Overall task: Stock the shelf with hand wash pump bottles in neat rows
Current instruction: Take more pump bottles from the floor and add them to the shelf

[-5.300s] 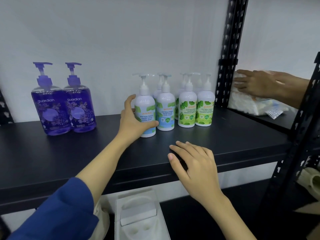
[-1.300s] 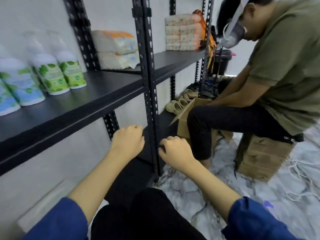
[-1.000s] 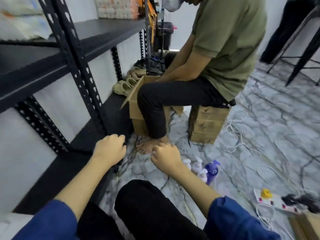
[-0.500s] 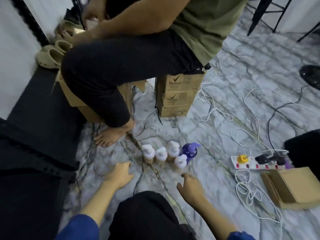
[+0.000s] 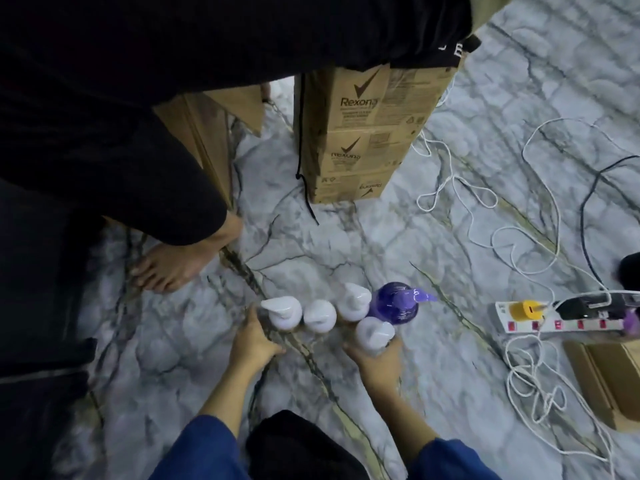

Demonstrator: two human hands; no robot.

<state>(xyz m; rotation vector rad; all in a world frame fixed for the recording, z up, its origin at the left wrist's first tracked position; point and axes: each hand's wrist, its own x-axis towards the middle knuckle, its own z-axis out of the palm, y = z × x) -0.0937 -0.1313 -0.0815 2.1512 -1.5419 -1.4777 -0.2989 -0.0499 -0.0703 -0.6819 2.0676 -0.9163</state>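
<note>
Marble-patterned floor (image 5: 433, 265), left hand (image 5: 254, 341) gripping leftmost white pump bottle (image 5: 282, 311), right hand (image 5: 379, 362) gripping nearest white pump bottle (image 5: 374, 332), round purple pump bottle (image 5: 396, 303) at right

"Rexona" with tick logo printed on stacked cardboard boxes (image 5: 363, 133); smaller print there unreadable

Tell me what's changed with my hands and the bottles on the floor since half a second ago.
Both hands moved forward to the bottle cluster: the left hand now touches the leftmost white bottle, and the right hand wraps the nearest white bottle. The purple bottle and the other white ones stand where they were on the floor.
</note>
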